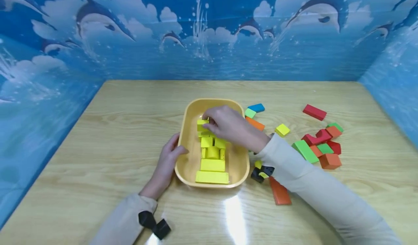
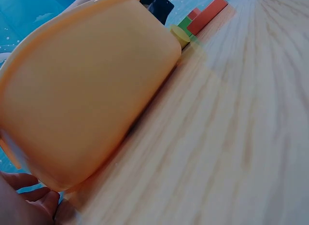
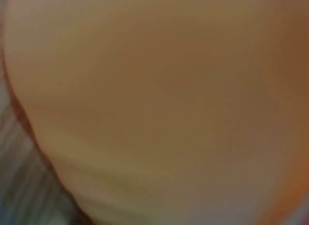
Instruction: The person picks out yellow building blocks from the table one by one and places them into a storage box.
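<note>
A pale orange plastic basin (image 1: 187, 165) stands on the table and holds several yellow blocks (image 1: 212, 165) laid out in a column. My left hand (image 1: 166, 158) grips the basin's left side, thumb over the rim. In the left wrist view its fingers (image 2: 46, 201) lie by the lower corner of the basin wall (image 2: 91, 90). Inside the basin, toward its far end, my right hand (image 1: 226, 125) pinches a yellow block (image 1: 201, 125) with thumb and forefinger; the hand partly covers the blocks beneath. Only the blurred basin wall (image 3: 154, 114) fills most of the right wrist view.
Right of the basin lie a blue block (image 1: 256, 107), an orange block (image 1: 255, 124) and a loose yellow block (image 1: 282, 130). Farther right are a pile with a green block (image 1: 305, 151) and a separate red block (image 1: 314, 112). A flat orange-red block (image 1: 279, 191) lies beside the right sleeve.
</note>
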`<state>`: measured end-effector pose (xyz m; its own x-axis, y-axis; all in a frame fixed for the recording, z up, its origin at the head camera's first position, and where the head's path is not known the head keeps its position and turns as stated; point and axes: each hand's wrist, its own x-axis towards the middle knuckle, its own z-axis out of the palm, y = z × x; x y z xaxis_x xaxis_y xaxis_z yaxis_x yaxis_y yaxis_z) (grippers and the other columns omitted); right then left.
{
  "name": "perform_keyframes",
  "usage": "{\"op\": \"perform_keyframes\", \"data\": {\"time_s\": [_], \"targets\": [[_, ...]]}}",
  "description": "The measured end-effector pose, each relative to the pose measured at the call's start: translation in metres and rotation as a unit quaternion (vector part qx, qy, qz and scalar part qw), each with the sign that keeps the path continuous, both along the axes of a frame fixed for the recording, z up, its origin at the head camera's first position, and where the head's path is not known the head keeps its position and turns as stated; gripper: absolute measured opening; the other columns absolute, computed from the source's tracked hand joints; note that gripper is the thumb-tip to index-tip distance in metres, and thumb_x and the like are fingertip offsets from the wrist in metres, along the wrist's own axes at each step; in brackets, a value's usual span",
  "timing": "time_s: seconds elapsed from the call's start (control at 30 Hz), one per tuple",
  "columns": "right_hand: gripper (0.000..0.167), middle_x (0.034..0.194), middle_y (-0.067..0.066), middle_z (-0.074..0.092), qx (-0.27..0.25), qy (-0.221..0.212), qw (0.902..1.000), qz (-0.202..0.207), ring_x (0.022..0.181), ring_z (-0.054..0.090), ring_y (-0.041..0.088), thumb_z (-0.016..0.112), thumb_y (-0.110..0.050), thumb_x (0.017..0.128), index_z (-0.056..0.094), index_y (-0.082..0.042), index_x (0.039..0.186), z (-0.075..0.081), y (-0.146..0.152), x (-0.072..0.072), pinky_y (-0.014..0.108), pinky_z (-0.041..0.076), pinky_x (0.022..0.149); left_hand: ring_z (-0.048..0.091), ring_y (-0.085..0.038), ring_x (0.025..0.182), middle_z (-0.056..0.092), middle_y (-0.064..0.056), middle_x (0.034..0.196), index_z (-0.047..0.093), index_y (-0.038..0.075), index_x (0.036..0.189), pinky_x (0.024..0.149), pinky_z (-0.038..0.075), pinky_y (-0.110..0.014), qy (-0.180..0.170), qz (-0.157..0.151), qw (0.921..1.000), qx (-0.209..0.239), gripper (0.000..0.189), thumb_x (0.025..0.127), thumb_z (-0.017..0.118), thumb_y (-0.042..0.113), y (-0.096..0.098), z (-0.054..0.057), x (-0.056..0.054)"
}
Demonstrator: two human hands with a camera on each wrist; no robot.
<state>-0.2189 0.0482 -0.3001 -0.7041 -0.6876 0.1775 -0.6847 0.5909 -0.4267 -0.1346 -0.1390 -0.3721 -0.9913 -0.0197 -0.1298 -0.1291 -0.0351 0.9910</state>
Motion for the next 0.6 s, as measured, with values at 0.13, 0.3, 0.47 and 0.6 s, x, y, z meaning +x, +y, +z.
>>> {"op": "perform_keyframes", "data": {"time_s": [0.13,0.3,0.47,0.6], "targets": [[0.022,0.085,0.006,0.068,0.030,0.002,0.9993,-0.024,0.065,0.055,0.012,0.066,-0.014,0.090,0.071,-0.001,0.108,-0.008,-0.006,0.000,0.024,0.047,0.058,0.055,-0.029,0.112,0.053,-0.022,0.133,0.045,-0.001,0.139,0.086,0.049,-0.024,-0.001,-0.003,1.0000,-0.003,0.062,0.077,0.047,-0.001,0.002,-0.001,-0.001],[0.023,0.092,0.008,0.070,0.055,0.008,0.9977,-0.040,0.068,0.057,0.012,0.065,-0.016,0.091,0.070,-0.002,0.108,-0.014,-0.007,0.000,0.025,0.048,0.058,0.052,-0.029,0.116,0.051,-0.019,0.137,0.044,0.001,0.141,0.088,0.048,-0.023,-0.009,-0.002,0.9999,-0.011,0.063,0.078,0.047,0.000,0.003,-0.001,0.000],[0.019,0.091,0.008,0.070,0.066,0.011,0.9969,-0.042,0.071,0.059,0.014,0.066,-0.016,0.090,0.072,-0.003,0.103,-0.015,-0.005,0.001,0.025,0.050,0.059,0.052,-0.029,0.115,0.052,-0.021,0.135,0.044,-0.001,0.140,0.088,0.047,-0.022,-0.002,0.001,1.0000,-0.007,0.063,0.077,0.047,-0.001,0.003,-0.001,0.001],[0.017,0.092,0.008,0.069,0.064,0.015,0.9966,-0.050,0.070,0.058,0.014,0.063,-0.012,0.091,0.072,-0.004,0.104,-0.012,-0.003,0.002,0.025,0.048,0.057,0.053,-0.029,0.115,0.052,-0.021,0.135,0.044,0.000,0.141,0.088,0.047,-0.022,-0.004,0.004,0.9999,-0.012,0.063,0.077,0.048,0.000,0.002,0.000,0.000]]}}
